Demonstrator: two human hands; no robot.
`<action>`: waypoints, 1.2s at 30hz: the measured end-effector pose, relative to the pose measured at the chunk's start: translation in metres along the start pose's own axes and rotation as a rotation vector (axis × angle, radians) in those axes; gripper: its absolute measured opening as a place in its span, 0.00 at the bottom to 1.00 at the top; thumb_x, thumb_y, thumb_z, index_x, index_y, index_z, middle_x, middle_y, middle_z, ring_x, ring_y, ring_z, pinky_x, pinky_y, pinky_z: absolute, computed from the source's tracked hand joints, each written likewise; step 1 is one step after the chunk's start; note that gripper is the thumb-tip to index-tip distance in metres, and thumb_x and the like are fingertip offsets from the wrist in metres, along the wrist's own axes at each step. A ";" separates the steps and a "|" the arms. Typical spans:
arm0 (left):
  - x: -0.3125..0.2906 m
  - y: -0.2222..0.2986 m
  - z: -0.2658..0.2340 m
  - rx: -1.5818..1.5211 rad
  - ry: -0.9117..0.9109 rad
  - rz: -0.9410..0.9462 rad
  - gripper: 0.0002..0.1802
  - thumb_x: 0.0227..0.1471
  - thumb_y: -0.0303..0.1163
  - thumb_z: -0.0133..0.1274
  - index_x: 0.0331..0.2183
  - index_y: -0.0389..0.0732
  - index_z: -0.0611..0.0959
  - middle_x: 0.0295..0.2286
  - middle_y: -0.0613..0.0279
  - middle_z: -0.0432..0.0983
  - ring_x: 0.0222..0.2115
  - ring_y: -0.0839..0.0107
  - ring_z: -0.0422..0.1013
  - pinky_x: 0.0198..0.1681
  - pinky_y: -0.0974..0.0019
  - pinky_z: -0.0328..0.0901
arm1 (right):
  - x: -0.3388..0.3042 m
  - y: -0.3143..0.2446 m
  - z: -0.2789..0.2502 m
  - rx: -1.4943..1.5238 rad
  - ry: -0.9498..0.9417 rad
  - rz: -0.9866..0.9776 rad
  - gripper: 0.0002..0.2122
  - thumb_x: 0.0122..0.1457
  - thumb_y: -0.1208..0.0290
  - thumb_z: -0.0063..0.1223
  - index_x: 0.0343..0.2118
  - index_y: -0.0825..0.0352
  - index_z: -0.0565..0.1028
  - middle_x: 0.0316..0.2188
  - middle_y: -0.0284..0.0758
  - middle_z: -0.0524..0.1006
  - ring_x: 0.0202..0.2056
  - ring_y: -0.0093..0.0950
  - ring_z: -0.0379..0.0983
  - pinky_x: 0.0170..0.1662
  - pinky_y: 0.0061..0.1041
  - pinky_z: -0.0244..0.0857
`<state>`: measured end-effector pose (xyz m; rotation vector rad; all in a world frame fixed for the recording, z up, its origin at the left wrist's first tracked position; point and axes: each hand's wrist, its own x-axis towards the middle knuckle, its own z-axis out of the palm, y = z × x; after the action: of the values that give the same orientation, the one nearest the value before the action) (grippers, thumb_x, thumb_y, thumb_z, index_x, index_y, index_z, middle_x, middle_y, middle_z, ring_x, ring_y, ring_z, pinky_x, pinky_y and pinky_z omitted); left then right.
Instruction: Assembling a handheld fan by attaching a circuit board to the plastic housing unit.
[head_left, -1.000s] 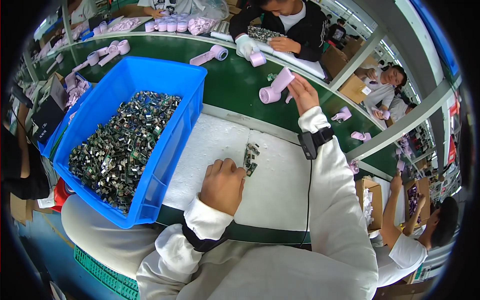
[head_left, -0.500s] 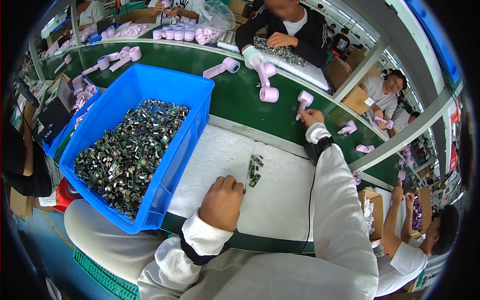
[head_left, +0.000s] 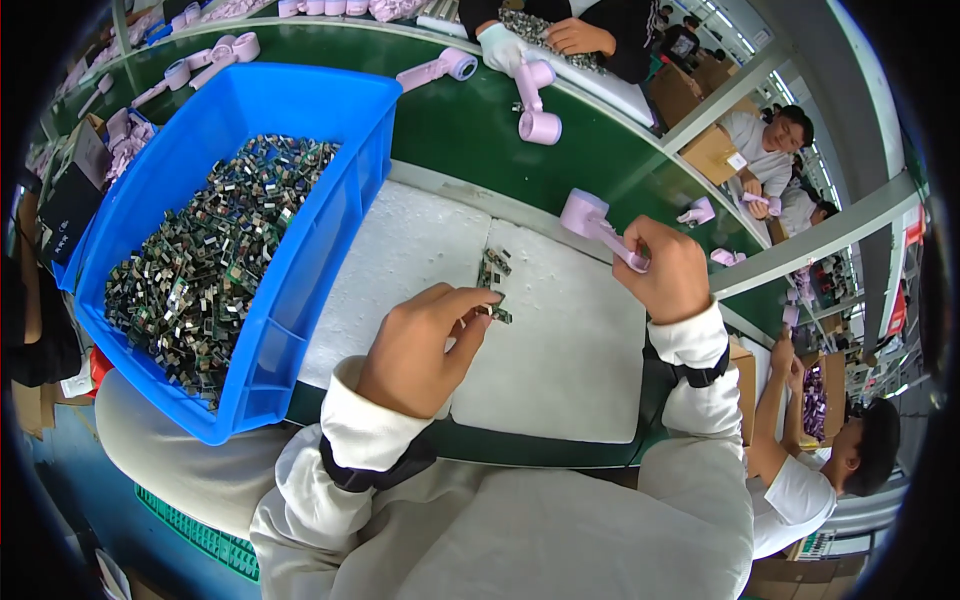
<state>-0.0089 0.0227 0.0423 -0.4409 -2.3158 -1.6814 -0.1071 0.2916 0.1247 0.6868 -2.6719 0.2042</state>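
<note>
My right hand [head_left: 668,270] grips the handle of a pink handheld-fan housing [head_left: 586,213], whose round head points left over the near edge of the green belt. Over the white foam board [head_left: 560,370], my left hand [head_left: 425,345] pinches a small green circuit board [head_left: 500,315] between thumb and forefinger. Just beyond those fingertips lies a little group of circuit boards [head_left: 494,262] on the foam. Left of this hand stands a blue bin [head_left: 345,230] heaped with loose circuit boards [head_left: 215,265].
On the green conveyor belt [head_left: 450,120] lie more pink fan housings [head_left: 440,68]. Opposite, a person's gloved hand [head_left: 502,50] touches another housing [head_left: 539,125]. A slanting metal post [head_left: 810,235] rises at the right. Co-workers sit beyond it, near cardboard boxes [head_left: 712,152].
My right hand has drawn the fan housing off the belt toward me. The left hand has turned from a loose fist to a pinch on a circuit board. The view has shifted.
</note>
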 end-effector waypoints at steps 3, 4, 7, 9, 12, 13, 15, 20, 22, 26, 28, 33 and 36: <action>-0.001 -0.003 0.000 -0.171 -0.061 -0.018 0.14 0.54 0.18 0.56 0.44 0.33 0.82 0.31 0.51 0.78 0.30 0.61 0.78 0.35 0.64 0.74 | -0.031 -0.034 -0.007 0.083 -0.086 -0.044 0.09 0.43 0.78 0.64 0.26 0.65 0.73 0.21 0.36 0.75 0.22 0.34 0.73 0.26 0.28 0.67; -0.001 -0.003 0.001 -0.252 -0.083 -0.018 0.15 0.54 0.18 0.55 0.45 0.33 0.81 0.31 0.52 0.79 0.30 0.63 0.78 0.38 0.65 0.74 | -0.038 -0.041 -0.008 0.148 -0.116 -0.096 0.09 0.43 0.78 0.65 0.27 0.65 0.75 0.22 0.35 0.76 0.21 0.31 0.73 0.25 0.26 0.66; -0.002 -0.008 0.001 -0.380 -0.180 -0.085 0.19 0.55 0.15 0.54 0.49 0.33 0.80 0.35 0.58 0.79 0.34 0.70 0.77 0.44 0.69 0.72 | -0.050 -0.055 -0.009 0.419 -0.368 -0.134 0.09 0.45 0.78 0.65 0.31 0.63 0.79 0.23 0.34 0.78 0.20 0.28 0.72 0.24 0.23 0.66; -0.004 -0.007 0.000 -0.438 -0.231 -0.126 0.21 0.55 0.14 0.53 0.51 0.33 0.79 0.37 0.61 0.79 0.37 0.74 0.76 0.47 0.70 0.71 | -0.055 -0.056 -0.007 0.568 -0.489 -0.150 0.10 0.45 0.78 0.65 0.33 0.62 0.81 0.23 0.33 0.79 0.19 0.26 0.72 0.24 0.22 0.66; -0.005 -0.003 0.005 -0.540 -0.141 -0.259 0.19 0.55 0.16 0.55 0.49 0.35 0.79 0.34 0.54 0.79 0.34 0.71 0.78 0.43 0.71 0.72 | -0.051 -0.042 -0.002 0.415 -0.242 0.136 0.13 0.48 0.75 0.66 0.39 0.60 0.83 0.23 0.32 0.80 0.18 0.26 0.71 0.24 0.21 0.65; -0.005 -0.002 0.007 -0.536 -0.155 -0.266 0.19 0.55 0.16 0.55 0.49 0.35 0.79 0.34 0.54 0.79 0.34 0.71 0.78 0.43 0.71 0.72 | -0.050 -0.040 0.004 0.421 -0.241 0.149 0.13 0.48 0.75 0.66 0.39 0.60 0.83 0.23 0.32 0.80 0.18 0.26 0.71 0.24 0.21 0.65; -0.006 0.001 0.010 -0.519 -0.147 -0.320 0.19 0.55 0.15 0.55 0.50 0.34 0.79 0.36 0.58 0.79 0.36 0.74 0.77 0.45 0.71 0.71 | -0.049 -0.039 0.018 0.430 -0.339 0.091 0.13 0.49 0.74 0.66 0.40 0.60 0.83 0.22 0.32 0.79 0.17 0.26 0.71 0.24 0.21 0.65; -0.005 0.010 0.023 -0.348 -0.226 -0.210 0.19 0.55 0.15 0.55 0.49 0.35 0.80 0.35 0.59 0.80 0.37 0.75 0.77 0.45 0.71 0.72 | -0.045 -0.036 0.032 0.366 -0.397 0.020 0.12 0.52 0.72 0.65 0.41 0.60 0.83 0.21 0.33 0.79 0.18 0.27 0.72 0.24 0.22 0.65; -0.005 0.005 0.031 -0.303 -0.250 -0.165 0.18 0.55 0.15 0.55 0.48 0.35 0.80 0.35 0.58 0.80 0.37 0.75 0.77 0.44 0.71 0.72 | -0.049 -0.034 0.040 0.424 -0.346 -0.014 0.11 0.52 0.73 0.64 0.40 0.60 0.83 0.21 0.34 0.79 0.18 0.27 0.72 0.24 0.22 0.65; -0.002 -0.003 0.041 -0.244 -0.290 -0.086 0.18 0.55 0.15 0.55 0.48 0.36 0.80 0.35 0.57 0.80 0.37 0.75 0.77 0.44 0.71 0.72 | -0.050 -0.019 0.056 0.509 -0.192 -0.166 0.10 0.53 0.74 0.63 0.40 0.61 0.83 0.20 0.35 0.78 0.19 0.27 0.73 0.25 0.23 0.65; -0.003 -0.003 0.042 -0.294 -0.309 -0.143 0.17 0.55 0.15 0.55 0.47 0.35 0.80 0.35 0.58 0.80 0.37 0.75 0.77 0.44 0.71 0.72 | -0.051 -0.014 0.061 0.490 -0.107 -0.295 0.10 0.53 0.74 0.63 0.39 0.62 0.83 0.20 0.36 0.78 0.19 0.27 0.74 0.25 0.23 0.65; -0.001 -0.001 0.040 -0.369 -0.399 -0.248 0.15 0.56 0.15 0.54 0.47 0.33 0.80 0.35 0.58 0.80 0.36 0.73 0.78 0.44 0.71 0.72 | -0.053 -0.021 0.060 0.660 -0.220 -0.079 0.08 0.54 0.74 0.64 0.38 0.63 0.83 0.18 0.35 0.76 0.18 0.26 0.71 0.24 0.23 0.63; -0.001 -0.005 0.036 -0.440 -0.409 -0.327 0.14 0.58 0.17 0.54 0.47 0.32 0.80 0.36 0.58 0.80 0.37 0.73 0.78 0.43 0.71 0.72 | -0.051 -0.027 0.061 0.614 -0.237 -0.015 0.07 0.54 0.73 0.64 0.36 0.64 0.83 0.14 0.31 0.71 0.15 0.22 0.65 0.22 0.22 0.58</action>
<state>-0.0109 0.0556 0.0269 -0.5545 -2.3738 -2.4844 -0.0720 0.2763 0.0496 0.9542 -2.8277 1.0254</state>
